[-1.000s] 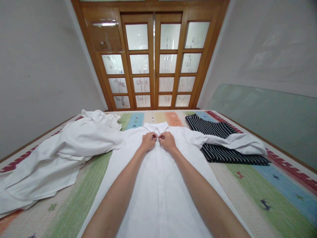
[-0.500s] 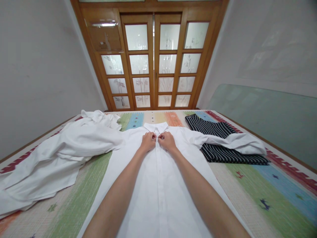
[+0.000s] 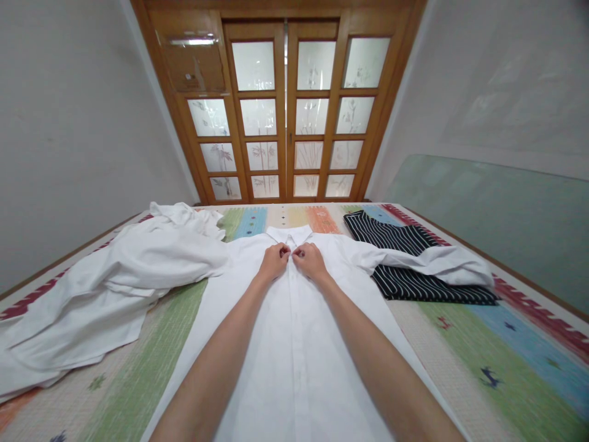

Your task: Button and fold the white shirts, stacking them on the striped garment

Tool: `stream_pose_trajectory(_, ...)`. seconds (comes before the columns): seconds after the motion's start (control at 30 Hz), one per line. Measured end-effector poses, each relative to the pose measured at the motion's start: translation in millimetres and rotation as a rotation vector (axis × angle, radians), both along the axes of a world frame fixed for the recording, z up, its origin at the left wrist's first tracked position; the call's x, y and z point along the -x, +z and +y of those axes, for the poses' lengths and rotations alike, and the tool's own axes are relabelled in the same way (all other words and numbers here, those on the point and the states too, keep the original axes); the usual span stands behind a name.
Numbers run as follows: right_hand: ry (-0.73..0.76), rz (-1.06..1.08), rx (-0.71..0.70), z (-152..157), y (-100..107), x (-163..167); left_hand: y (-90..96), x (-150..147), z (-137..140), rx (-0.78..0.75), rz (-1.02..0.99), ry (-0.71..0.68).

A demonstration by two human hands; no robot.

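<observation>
A white collared shirt (image 3: pixel 271 368) lies spread out face up, its collar at the far end and its button front running down the middle. Just below the collar, my left hand (image 3: pixel 275 260) pinches the left side of the front opening. My right hand (image 3: pixel 309 260) pinches the other edge a few centimetres away, fingers curled in. The button and buttonhole there are too small to make out. One sleeve stretches right, across a folded black garment with white stripes (image 3: pixel 414 287); the other sleeve reaches left toward a crumpled white garment (image 3: pixel 105 294).
Beneath everything is a multicoloured striped cloth (image 3: pixel 460 344) with small woven figures. A pale green panel (image 3: pixel 483 215) leans along the right wall. Wooden doors with frosted panes (image 3: pixel 288 110) stand beyond the far edge, and a plain wall (image 3: pixel 73 135) rises at left.
Both hands stay at the shirt front below the collar, with only slight finger movement. The view has shifted very slightly; the garments lie as before.
</observation>
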State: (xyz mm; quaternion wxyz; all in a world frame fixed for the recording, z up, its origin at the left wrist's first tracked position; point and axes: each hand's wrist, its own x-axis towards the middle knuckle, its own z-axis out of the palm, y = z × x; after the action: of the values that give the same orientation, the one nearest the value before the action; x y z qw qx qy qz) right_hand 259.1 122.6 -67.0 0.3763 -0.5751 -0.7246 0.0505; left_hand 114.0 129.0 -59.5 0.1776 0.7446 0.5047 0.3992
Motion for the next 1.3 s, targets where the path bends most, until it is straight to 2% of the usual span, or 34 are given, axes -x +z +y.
stream_pose_trajectory(0.17, 0.024, 0.025, -0.009, 1.3, -1.3, -0.8, 2.4, -0.4, -2.1, 0.036, -0.110, 0.050)
stream_pose_trajectory(0.47, 0.019, 0.024, 0.014, 0.4, -1.1, -0.4, 8.8, -0.4, -6.1, 0.084, -0.037, 0.045)
stream_pose_trajectory(1.03, 0.007, -0.012, 0.008, -4.0, 3.7, 0.6, 6.9, 1.9, -2.9, 0.095, -0.062, 0.026)
stream_pose_trajectory(1.3, 0.006, 0.048, 0.069, -1.6, 6.2, 0.5, 7.3, -0.2, -3.7, 0.103, -0.091, 0.044)
